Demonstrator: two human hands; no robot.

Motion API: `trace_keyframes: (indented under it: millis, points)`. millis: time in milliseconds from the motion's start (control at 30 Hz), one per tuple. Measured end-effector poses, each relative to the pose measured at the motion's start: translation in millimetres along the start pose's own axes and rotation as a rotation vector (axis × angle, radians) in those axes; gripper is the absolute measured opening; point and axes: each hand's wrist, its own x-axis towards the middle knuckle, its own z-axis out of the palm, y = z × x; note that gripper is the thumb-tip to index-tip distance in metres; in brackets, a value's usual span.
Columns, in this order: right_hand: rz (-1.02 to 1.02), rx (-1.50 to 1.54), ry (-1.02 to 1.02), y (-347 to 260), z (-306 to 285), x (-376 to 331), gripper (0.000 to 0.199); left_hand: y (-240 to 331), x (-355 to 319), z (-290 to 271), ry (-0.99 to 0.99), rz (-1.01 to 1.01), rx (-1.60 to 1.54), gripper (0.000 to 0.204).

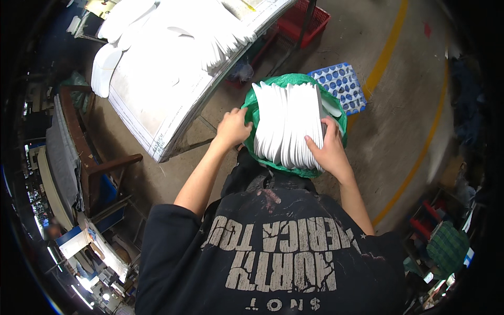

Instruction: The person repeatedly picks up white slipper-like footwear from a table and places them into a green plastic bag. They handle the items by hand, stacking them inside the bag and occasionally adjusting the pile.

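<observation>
In front of me a green plastic bag (250,103) stands open, packed with a thick row of white shoe insoles (286,123) set on edge. My left hand (234,127) is at the bag's left rim, its fingers curled over the green plastic. On the other side, my right hand (332,149) lies against the insoles' right end, thumb and fingers spread apart. A loose white piece (331,108) shows between the row and the bag's right wall. The bag's lower part is hidden beneath its contents.
At the upper left is a white-covered table (142,115) bearing fanned insoles (218,44). A red plastic crate (310,23) stands beyond it. Behind the bag lies a blue-and-white patterned stool top or mat (341,86). A brown wooden frame (86,157) stands left. Yellow lines (388,58) cross the floor.
</observation>
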Motion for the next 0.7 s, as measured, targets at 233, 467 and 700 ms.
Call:
trace_keyframes:
  millis: [233, 467, 700]
  points:
    - [0.192, 0.272, 0.034, -7.8, -1.3, 86.3, 0.112, 34.4, 0.4, -4.5, -0.124, -0.048, -0.386, 0.035]
    - [0.065, 0.341, 0.221, -3.1, -2.7, 40.3, 0.091, 5.7, 33.0, -2.4, -0.3, -0.224, 0.089, 0.049]
    - [0.021, 0.442, 0.263, -20.9, -6.8, -2.0, 0.077, 14.2, 81.8, 20.0, -0.054, -0.001, -0.156, 0.058]
